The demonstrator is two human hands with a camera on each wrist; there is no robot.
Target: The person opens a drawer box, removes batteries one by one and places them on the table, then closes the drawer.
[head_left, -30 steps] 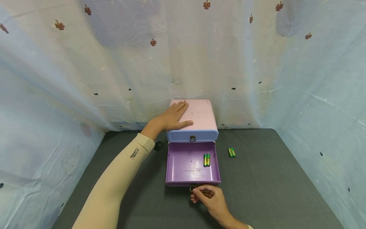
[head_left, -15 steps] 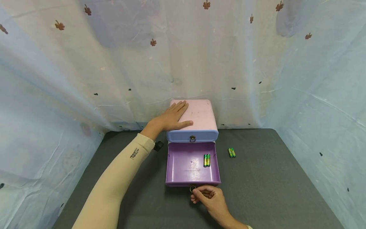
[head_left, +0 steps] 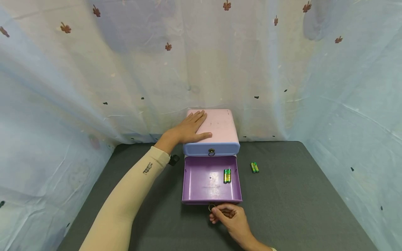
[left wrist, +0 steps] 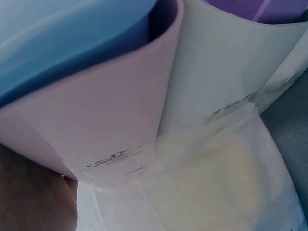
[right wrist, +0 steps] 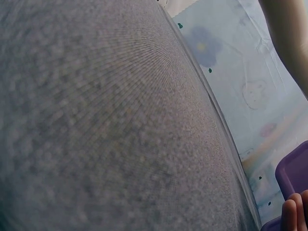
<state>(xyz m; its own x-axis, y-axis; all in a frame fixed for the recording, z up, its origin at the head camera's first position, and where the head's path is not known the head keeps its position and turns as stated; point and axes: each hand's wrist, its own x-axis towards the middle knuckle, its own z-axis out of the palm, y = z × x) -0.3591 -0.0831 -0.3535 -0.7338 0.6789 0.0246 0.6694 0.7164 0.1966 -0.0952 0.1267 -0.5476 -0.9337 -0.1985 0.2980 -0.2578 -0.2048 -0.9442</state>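
Note:
A small drawer cabinet (head_left: pixel 218 125) with a pink top stands against the back curtain. My left hand (head_left: pixel 190 128) rests flat on that top, fingers spread. The blue upper drawer (head_left: pixel 196 149) is closed, its ring pull hanging at the front. Below it, the purple lower drawer (head_left: pixel 201 177) is pulled out, with two green batteries (head_left: pixel 227 176) lying side by side inside at the right. At its front, my right hand (head_left: pixel 233 220) pinches the ring pull (head_left: pixel 211 207) between thumb and finger. In the left wrist view the cabinet's pink side (left wrist: pixel 110 106) fills much of the picture.
Two more green batteries (head_left: pixel 254 167) lie on the dark grey table (head_left: pixel 301 195), right of the open drawer. A pale patterned curtain (head_left: pixel 213 69) surrounds the table at the back and both sides.

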